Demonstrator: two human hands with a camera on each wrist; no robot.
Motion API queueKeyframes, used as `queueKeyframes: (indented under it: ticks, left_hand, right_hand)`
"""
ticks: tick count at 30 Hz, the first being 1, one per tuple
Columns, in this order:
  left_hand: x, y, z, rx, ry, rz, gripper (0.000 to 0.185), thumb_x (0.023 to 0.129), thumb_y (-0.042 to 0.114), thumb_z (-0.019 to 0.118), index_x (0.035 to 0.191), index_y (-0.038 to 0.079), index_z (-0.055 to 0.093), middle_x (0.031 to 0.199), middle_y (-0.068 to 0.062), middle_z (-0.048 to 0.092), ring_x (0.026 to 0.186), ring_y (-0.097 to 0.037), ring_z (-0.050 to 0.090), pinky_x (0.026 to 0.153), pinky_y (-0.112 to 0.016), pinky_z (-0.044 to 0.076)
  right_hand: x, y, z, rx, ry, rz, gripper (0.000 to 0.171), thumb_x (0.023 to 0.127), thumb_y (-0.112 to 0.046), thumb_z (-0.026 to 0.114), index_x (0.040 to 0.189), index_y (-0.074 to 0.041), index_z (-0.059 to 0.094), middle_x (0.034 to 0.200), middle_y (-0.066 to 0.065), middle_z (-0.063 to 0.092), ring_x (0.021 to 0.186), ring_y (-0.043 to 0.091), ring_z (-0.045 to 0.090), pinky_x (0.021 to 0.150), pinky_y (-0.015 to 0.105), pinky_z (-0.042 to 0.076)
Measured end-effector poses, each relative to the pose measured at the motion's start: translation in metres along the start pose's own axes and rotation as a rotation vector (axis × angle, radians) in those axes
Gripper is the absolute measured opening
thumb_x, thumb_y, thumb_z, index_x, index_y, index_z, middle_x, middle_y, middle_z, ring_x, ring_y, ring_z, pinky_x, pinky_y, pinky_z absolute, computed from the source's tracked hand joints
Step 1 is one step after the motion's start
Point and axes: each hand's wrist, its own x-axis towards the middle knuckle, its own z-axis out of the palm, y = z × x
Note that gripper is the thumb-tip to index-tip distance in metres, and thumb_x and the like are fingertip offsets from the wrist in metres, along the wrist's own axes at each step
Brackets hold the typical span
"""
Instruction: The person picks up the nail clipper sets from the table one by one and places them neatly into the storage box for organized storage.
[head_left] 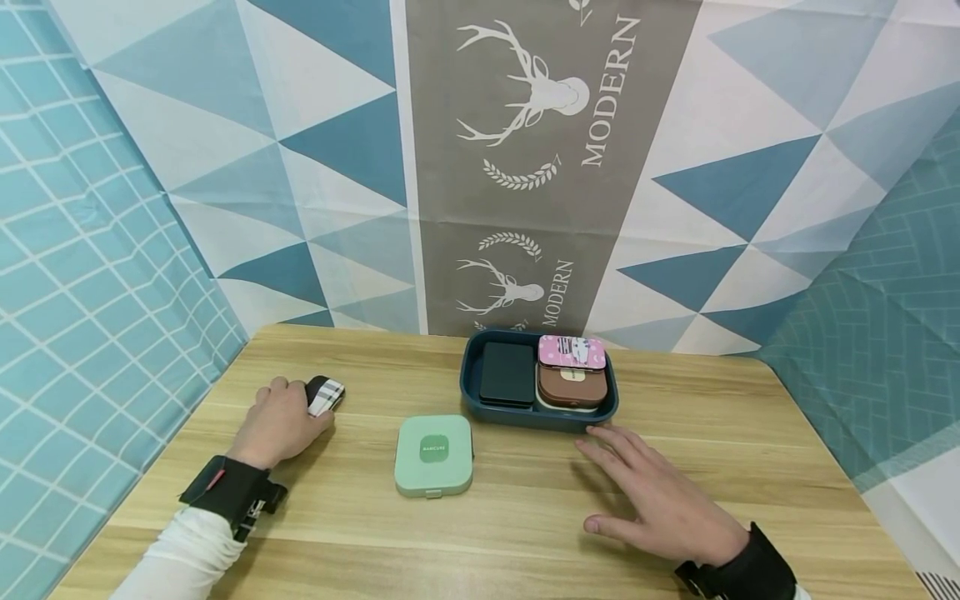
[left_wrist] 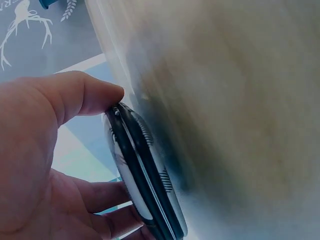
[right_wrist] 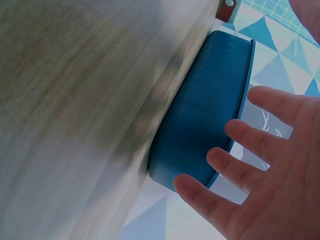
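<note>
At the left of the head view, the person's left hand rested on the wooden table with its fingers and thumb curled round a small plaid-patterned case, black and white, flat and rounded at the edges. The left wrist view showed the same case on edge against the tabletop, the thumb pressing its upper rim and the fingers closing on it from below, so the grip was narrow and already on the case.

The right hand lay lower right in the head view, fingers straight and spread, holding nothing. Its fingertips reached to just beside the near wall of the dark blue tray; the right wrist view showed the spread fingers close to the tray wall, though whether they touched it could not be told.

Judged from this, the step in hand was the pick-up of the plaid case, with the open hand placed as if to steady the tray. The next move would call for lifting the case clear of the table and carrying it rightward, past the mint-green box at centre.

The tray stood well apart from the gripped case, in the upper middle of the table. It already held a black case, a pink patterned tin and a brown case beneath it, leaving little room.
</note>
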Motion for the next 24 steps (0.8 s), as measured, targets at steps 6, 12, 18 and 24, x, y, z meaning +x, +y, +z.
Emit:
queueKeyframes:
  ticks: [6, 12, 18, 24]
  left_hand:
    - [0.002, 0.004, -0.002, -0.017, 0.022, 0.025, 0.057, 0.089, 0.030, 0.076, 0.110, -0.020, 0.057, 0.099, -0.029, 0.051, 0.087, -0.046, 0.050, 0.068, -0.056, 0.047]
    - [0.005, 0.010, -0.004, -0.021, 0.042, 0.047, 0.058, 0.090, 0.029, 0.074, 0.117, -0.019, 0.058, 0.101, -0.031, 0.053, 0.089, -0.047, 0.051, 0.067, -0.057, 0.049]
    - [0.008, 0.017, -0.008, -0.022, 0.058, 0.068, 0.057, 0.091, 0.031, 0.074, 0.118, -0.017, 0.059, 0.099, -0.028, 0.054, 0.088, -0.044, 0.051, 0.067, -0.053, 0.046]
    - [0.012, 0.025, -0.013, -0.027, 0.076, 0.094, 0.060, 0.092, 0.032, 0.076, 0.123, -0.016, 0.059, 0.100, -0.026, 0.055, 0.091, -0.045, 0.051, 0.070, -0.053, 0.045]
  right_hand:
    - [0.000, 0.000, 0.000, -0.003, 0.003, -0.006, 0.088, 0.091, -0.066, 0.074, 0.163, -0.024, 0.046, 0.166, 0.003, 0.039, 0.151, 0.029, 0.039, 0.112, 0.056, 0.047]
    - [0.000, -0.001, 0.000, 0.001, 0.000, -0.004, 0.088, 0.092, -0.065, 0.074, 0.163, -0.024, 0.045, 0.166, 0.003, 0.039, 0.151, 0.029, 0.039, 0.112, 0.056, 0.046]
    - [0.000, -0.001, -0.001, 0.005, -0.002, -0.002, 0.088, 0.091, -0.065, 0.075, 0.163, -0.024, 0.045, 0.166, 0.003, 0.038, 0.151, 0.030, 0.039, 0.112, 0.057, 0.046]
    - [0.000, -0.001, 0.000, 0.007, -0.001, -0.006, 0.088, 0.091, -0.065, 0.075, 0.163, -0.024, 0.045, 0.166, 0.003, 0.038, 0.151, 0.028, 0.039, 0.112, 0.056, 0.046]
